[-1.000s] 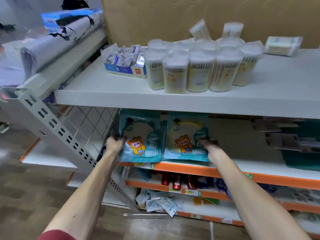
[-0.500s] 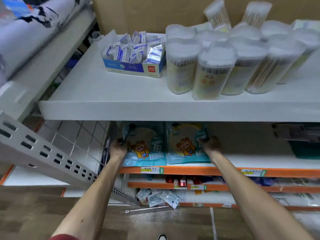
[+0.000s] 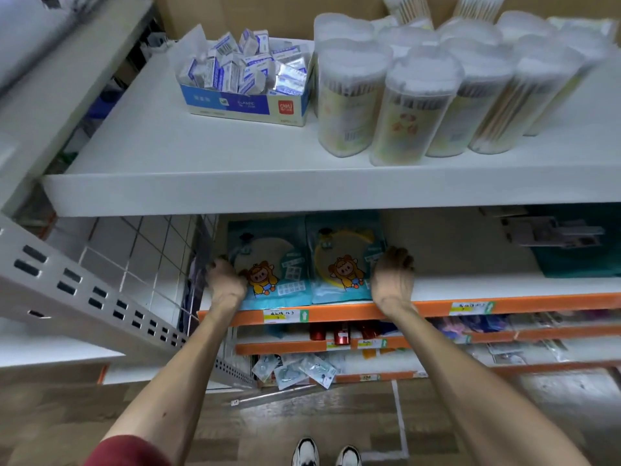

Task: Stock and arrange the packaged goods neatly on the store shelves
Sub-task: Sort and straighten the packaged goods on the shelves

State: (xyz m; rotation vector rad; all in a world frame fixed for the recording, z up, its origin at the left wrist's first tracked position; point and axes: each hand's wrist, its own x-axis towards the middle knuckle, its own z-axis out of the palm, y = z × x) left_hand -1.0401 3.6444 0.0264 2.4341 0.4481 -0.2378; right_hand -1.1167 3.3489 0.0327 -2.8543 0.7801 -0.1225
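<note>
2 teal packets with a cartoon figure stand side by side, upright and leaning back, on the middle shelf, which has an orange front edge, under the white top shelf. The left packet and the right packet touch along their inner edges, at the left end of that shelf near a wire grid panel. The left hand grips the outer left edge of the left packet, its fingers curled round it, though blur hides the fingertips. The right hand holds the outer right edge of the right packet, knuckles up and fingers bent over the edge. Both forearms reach up from the near side, and a red sleeve shows on the left arm. A yellow price label sits on the orange edge just below the left packet. On the top shelf a blue box of small wrapped items stands left of a cluster of clear tubs of cotton swabs. Further right on the middle shelf lies a dark teal pack, well apart from the hands. 2 white shoes show on the wood floor below.
</note>
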